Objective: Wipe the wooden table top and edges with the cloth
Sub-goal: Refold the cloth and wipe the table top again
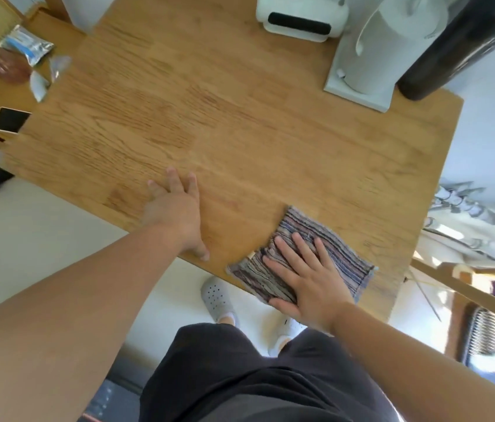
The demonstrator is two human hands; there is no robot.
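While left hand rests flat on table, right hand's spread fingers press cloth.

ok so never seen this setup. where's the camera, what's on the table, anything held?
There is no robot here: a person works with bare hands. The single picture comes from a wide-angle camera worn on the head, looking down, so both arms enter from the bottom. The left hand lies flat on the bare wooden table. The right hand presses with straight, spread fingers on a striped cloth at the table's near edge. Nothing is gripped. At the far side stand a white device, a pale appliance on a base and a dark bottle. Off to the left lie a phone and a foil packet.
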